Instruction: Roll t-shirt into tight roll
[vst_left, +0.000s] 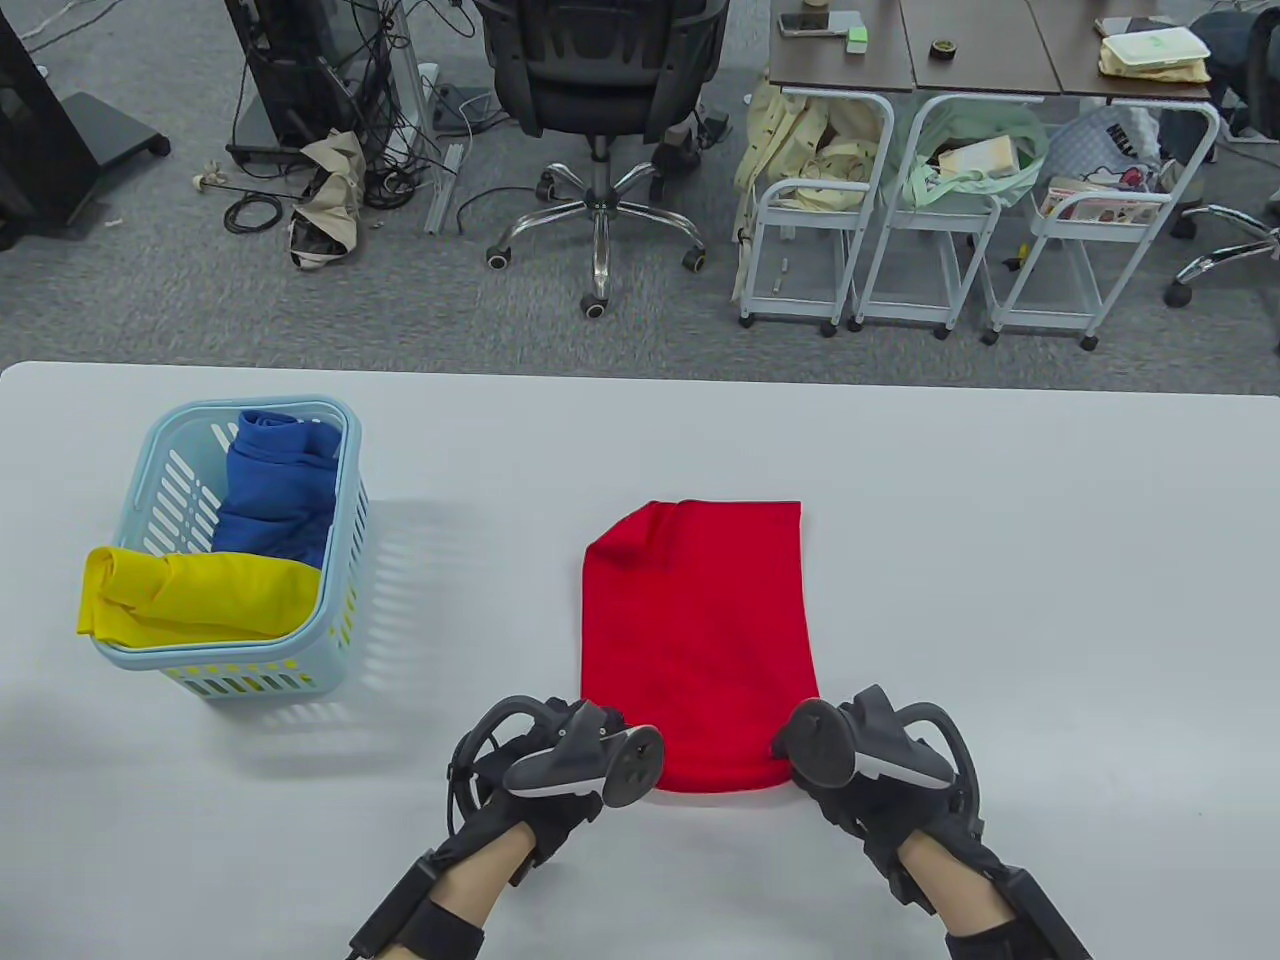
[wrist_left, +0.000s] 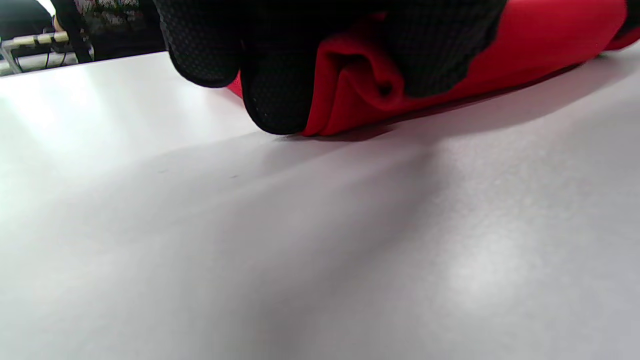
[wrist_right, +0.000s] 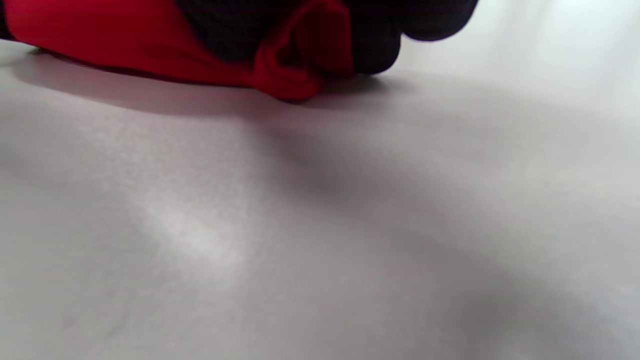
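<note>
A red t-shirt (vst_left: 700, 620), folded into a long strip, lies on the white table (vst_left: 1000, 560) and runs away from me. Its near end is curled into a short roll (wrist_left: 525, 45). My left hand (vst_left: 590, 735) grips the roll's left end, gloved fingers (wrist_left: 275, 95) curled over the red cloth. My right hand (vst_left: 815, 735) grips the roll's right end (wrist_right: 295, 70), its fingers (wrist_right: 375, 45) wrapped around the fold. The trackers hide most of both hands' fingers in the table view.
A light blue plastic basket (vst_left: 345, 560) stands at the left of the table, holding a rolled blue garment (vst_left: 275, 490) and a yellow one (vst_left: 190, 595) hanging over its rim. Beyond the table's far edge are an office chair (vst_left: 600, 110) and metal carts (vst_left: 960, 220).
</note>
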